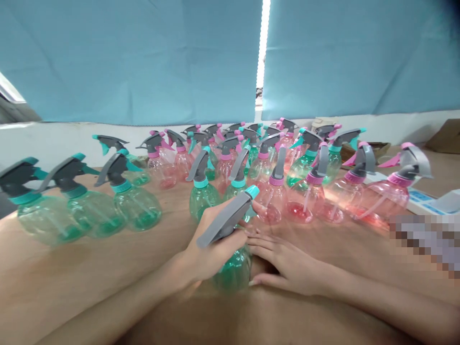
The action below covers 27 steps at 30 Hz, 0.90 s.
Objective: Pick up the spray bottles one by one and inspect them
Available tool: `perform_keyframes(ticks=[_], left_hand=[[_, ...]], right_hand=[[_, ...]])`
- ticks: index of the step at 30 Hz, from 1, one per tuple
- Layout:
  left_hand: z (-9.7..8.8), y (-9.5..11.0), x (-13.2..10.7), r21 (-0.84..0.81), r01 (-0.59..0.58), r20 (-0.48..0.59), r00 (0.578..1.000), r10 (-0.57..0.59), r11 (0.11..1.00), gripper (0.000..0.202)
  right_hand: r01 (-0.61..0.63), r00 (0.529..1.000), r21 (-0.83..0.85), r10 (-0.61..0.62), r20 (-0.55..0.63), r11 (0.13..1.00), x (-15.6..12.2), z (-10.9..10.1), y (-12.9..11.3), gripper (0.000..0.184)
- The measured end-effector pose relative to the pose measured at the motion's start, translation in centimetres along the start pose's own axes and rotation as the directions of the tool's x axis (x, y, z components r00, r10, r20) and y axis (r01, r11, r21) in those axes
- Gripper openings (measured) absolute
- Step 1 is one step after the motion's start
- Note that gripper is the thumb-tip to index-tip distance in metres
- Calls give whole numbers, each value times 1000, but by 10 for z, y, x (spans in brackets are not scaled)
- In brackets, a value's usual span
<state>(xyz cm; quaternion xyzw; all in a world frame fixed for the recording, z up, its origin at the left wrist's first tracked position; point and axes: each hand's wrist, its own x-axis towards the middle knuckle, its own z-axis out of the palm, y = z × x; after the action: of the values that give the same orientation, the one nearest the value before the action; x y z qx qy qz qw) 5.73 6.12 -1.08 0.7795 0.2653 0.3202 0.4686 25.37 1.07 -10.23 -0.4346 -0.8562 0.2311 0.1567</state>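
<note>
Right in front of me a green spray bottle [233, 273] stands upright on the table, with a grey trigger head and a teal nozzle. My left hand [208, 247] is closed around its neck, just under the head, and hides the collar. Against the right side of the bottle's body lies my right hand [287, 261], its fingers at the upper side and its thumb low down, gripping the body. Just beyond my hands are a green spray bottle [203, 196] with a teal collar and a pink spray bottle [271, 203] with a pink collar.
Several green spray bottles [138, 206] line the left side of the wooden table [143, 273]. Several pink ones [386, 194] stand at the right, with a mixed crowd behind. A white device [424, 201] and a cardboard box [443, 136] are at the right. Blue curtains [143, 57] hang behind.
</note>
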Motion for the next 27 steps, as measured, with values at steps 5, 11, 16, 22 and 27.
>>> perform_keyframes(ticks=[5, 11, 16, 22, 27], left_hand=[[-1, 1, 0, 15, -8, -25, 1000, 8, 1000, 22], [-2, -1, -4, -8, 18, -53, 998, -19, 1000, 12], [-3, 0, -3, -12, 29, -70, 997, -30, 1000, 11], [-2, -2, 0, -39, 41, -31, 999, -43, 998, 35], [-4, -6, -1, -39, 37, 0, 999, -37, 999, 39]], right_hand=[[-23, 1000, -11, 23, 18, 1000, -2, -1, 1, 77], [-26, 999, -22, 27, 18, 999, -5, -2, 6, 73], [-32, 999, -18, 32, 8, 999, -6, -2, 7, 73], [-18, 1000, -5, 18, -23, 1000, -7, -1, 8, 70], [-15, 1000, -16, 15, -28, 1000, -7, 1, 9, 70]])
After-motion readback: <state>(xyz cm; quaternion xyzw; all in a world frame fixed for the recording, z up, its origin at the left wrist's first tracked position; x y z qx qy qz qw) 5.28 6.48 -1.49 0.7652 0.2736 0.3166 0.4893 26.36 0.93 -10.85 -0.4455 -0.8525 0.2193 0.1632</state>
